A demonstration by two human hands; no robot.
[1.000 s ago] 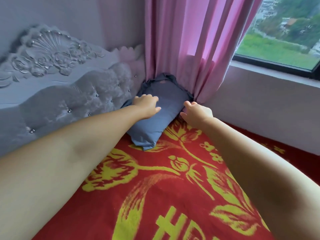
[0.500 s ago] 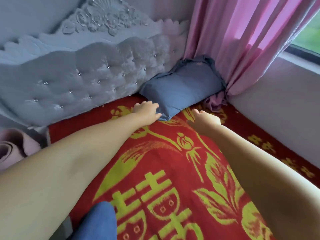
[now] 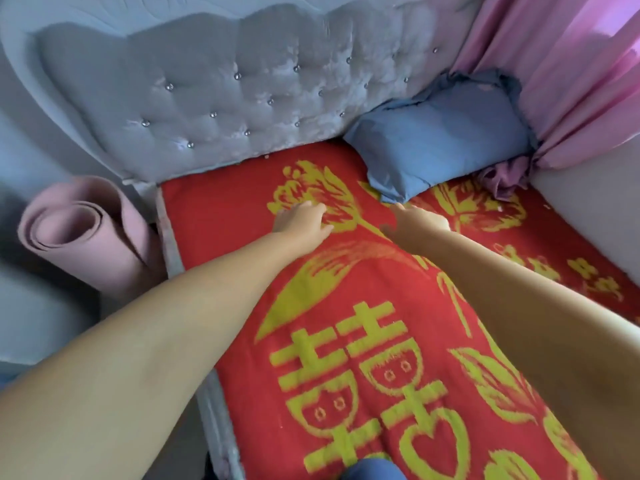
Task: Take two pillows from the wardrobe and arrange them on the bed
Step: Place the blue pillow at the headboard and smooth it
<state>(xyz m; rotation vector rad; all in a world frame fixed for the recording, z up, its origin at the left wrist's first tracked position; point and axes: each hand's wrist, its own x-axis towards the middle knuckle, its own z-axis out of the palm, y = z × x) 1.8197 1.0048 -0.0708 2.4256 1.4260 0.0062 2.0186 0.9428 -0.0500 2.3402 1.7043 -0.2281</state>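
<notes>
The head view looks down on a bed covered by a red blanket printed with yellow flowers, leaves and a large yellow character. A blue pillow lies in the far right corner of the bed, its long side leaning against the grey tufted headboard and its right end pressed into the folds of a pink curtain. A crumpled bit of purple cloth sits on the blanket just beside the pillow's right end, at the foot of the curtain. Both bare arms reach forward over the blanket. The left hand is spread open and flat, palm down over a yellow flower, holding nothing and lying apart from the pillow. The right hand is also open and empty, palm down, its fingertips just short of the pillow's near corner; whether they touch the fabric cannot be told. To the left of the bed, beside the headboard's end, stands a rolled pink mat. At the bottom edge of the view a rounded blue shape peeks in over the blanket; only a small part shows, so it cannot be told what it is.
</notes>
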